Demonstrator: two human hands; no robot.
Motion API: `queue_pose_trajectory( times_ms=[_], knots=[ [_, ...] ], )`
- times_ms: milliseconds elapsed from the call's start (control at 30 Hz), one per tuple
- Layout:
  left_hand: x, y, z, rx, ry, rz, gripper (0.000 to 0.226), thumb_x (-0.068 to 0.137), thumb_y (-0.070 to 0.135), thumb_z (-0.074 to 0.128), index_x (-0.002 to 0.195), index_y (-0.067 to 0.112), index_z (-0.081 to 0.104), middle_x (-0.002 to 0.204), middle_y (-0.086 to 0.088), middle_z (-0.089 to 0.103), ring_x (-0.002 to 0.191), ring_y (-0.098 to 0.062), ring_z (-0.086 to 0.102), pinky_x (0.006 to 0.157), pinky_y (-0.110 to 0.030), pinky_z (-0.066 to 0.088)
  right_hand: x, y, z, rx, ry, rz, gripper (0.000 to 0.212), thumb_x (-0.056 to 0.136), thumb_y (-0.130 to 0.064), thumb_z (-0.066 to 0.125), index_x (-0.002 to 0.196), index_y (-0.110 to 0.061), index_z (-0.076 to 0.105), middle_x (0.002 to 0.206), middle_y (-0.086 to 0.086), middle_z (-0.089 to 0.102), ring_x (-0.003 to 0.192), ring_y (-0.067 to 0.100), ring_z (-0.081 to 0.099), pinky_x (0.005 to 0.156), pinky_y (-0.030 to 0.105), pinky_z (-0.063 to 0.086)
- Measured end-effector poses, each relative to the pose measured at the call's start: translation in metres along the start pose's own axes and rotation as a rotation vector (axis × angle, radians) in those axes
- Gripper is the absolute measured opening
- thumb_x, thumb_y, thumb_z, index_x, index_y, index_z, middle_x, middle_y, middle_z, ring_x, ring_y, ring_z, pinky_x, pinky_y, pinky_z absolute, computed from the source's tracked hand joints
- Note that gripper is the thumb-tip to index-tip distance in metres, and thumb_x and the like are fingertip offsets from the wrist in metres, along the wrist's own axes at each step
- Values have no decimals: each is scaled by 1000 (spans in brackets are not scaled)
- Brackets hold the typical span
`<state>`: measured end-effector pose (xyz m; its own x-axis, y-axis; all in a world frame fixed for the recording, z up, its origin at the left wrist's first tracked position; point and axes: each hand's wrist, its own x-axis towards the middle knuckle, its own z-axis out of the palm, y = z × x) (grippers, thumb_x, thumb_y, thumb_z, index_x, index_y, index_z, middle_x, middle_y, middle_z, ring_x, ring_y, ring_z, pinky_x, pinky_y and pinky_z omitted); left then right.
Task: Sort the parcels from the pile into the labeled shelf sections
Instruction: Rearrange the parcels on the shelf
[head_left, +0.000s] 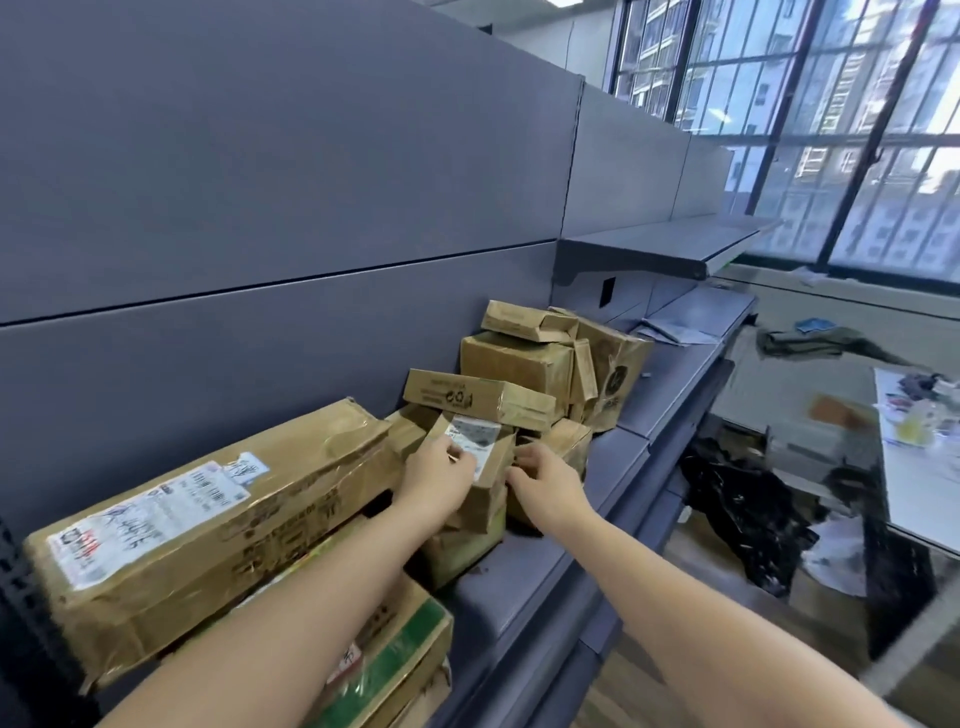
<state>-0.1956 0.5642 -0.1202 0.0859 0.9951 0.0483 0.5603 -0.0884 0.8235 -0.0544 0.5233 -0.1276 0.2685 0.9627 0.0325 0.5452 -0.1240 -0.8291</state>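
Observation:
A pile of brown taped cardboard parcels (524, 364) lies on a grey metal shelf (670, 384). In front of it stands a small brown parcel (480, 499) with a white shipping label on top. My left hand (439, 475) grips its left upper edge, fingers over the label. My right hand (545, 480) holds its right side with curled fingers. A long flat parcel (478, 397) lies just above and behind the small one.
A large long box (208, 525) with a label lies at the left on a green-printed carton (405, 649). An upper shelf (654, 249) juts out further right. Below right are a black bag (743, 509), a white table (919, 457) and windows.

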Motion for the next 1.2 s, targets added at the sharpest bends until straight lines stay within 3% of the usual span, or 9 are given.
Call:
queue_pose_trajectory(
  times_ms=[133, 267, 400, 533, 600, 700, 867, 1033, 1200],
  knots=[
    [33, 11, 16, -17, 17, -19, 13, 95, 27, 48, 99, 16, 53, 93, -2, 58, 78, -18, 52, 61, -29, 38, 41, 12, -15, -45, 62, -20, 38, 96, -26, 51, 133, -15, 50, 131, 3, 57, 116, 21, 56, 97, 33, 45],
    [64, 20, 32, -76, 135, -83, 27, 96, 35, 48, 113, 14, 51, 116, -6, 56, 101, -25, 55, 82, -35, 44, 81, 22, -29, -39, 108, -78, 40, 96, -29, 49, 134, -17, 47, 136, 2, 52, 115, 23, 57, 99, 42, 46],
    [87, 30, 45, -135, 246, -248, 41, 96, 43, 43, 124, 13, 46, 118, -11, 59, 100, -29, 58, 69, -35, 43, 125, 28, -46, -110, 111, -198, 42, 100, -34, 44, 139, -19, 43, 140, 2, 48, 129, 21, 42, 104, 39, 40],
    [109, 40, 54, -295, 316, -416, 65, 91, 53, 42, 139, 11, 35, 134, -15, 52, 117, -37, 54, 97, -50, 46, 155, 33, -49, -228, -35, -360, 45, 99, -43, 43, 141, -26, 44, 141, -1, 48, 133, 20, 37, 108, 41, 36],
    [117, 43, 58, -398, 332, -491, 82, 83, 61, 44, 147, 13, 27, 144, -12, 43, 125, -38, 47, 102, -55, 42, 160, 40, -45, -260, -114, -431, 46, 98, -45, 43, 141, -28, 44, 142, -3, 48, 134, 19, 36, 108, 41, 34],
    [122, 52, 63, -551, 367, -577, 101, 65, 70, 51, 149, 21, 24, 144, -10, 42, 123, -39, 48, 94, -53, 49, 164, 49, -40, -243, -141, -493, 47, 98, -47, 42, 141, -30, 43, 142, -5, 48, 134, 18, 35, 108, 42, 34],
    [126, 64, 80, -569, 343, -610, 92, 72, 56, 67, 146, 22, 25, 131, -9, 50, 107, -32, 59, 61, -42, 60, 169, 60, -39, -129, -176, -524, 46, 98, -45, 44, 141, -28, 44, 141, -5, 49, 133, 15, 35, 109, 36, 33],
    [125, 72, 85, -602, 383, -600, 84, 68, 45, 65, 140, 20, 29, 121, -12, 53, 98, -34, 62, 59, -46, 60, 172, 63, -44, -115, -188, -561, 45, 99, -43, 44, 141, -28, 46, 140, -6, 50, 132, 15, 36, 108, 33, 32],
    [117, 73, 87, -638, 422, -553, 80, 62, 43, 59, 135, 19, 35, 115, -13, 54, 96, -35, 62, 59, -49, 60, 174, 57, -46, -116, -144, -550, 41, 100, -43, 33, 126, -24, 60, 127, -4, 60, 123, 18, 48, 107, 44, 34]
  ],
)
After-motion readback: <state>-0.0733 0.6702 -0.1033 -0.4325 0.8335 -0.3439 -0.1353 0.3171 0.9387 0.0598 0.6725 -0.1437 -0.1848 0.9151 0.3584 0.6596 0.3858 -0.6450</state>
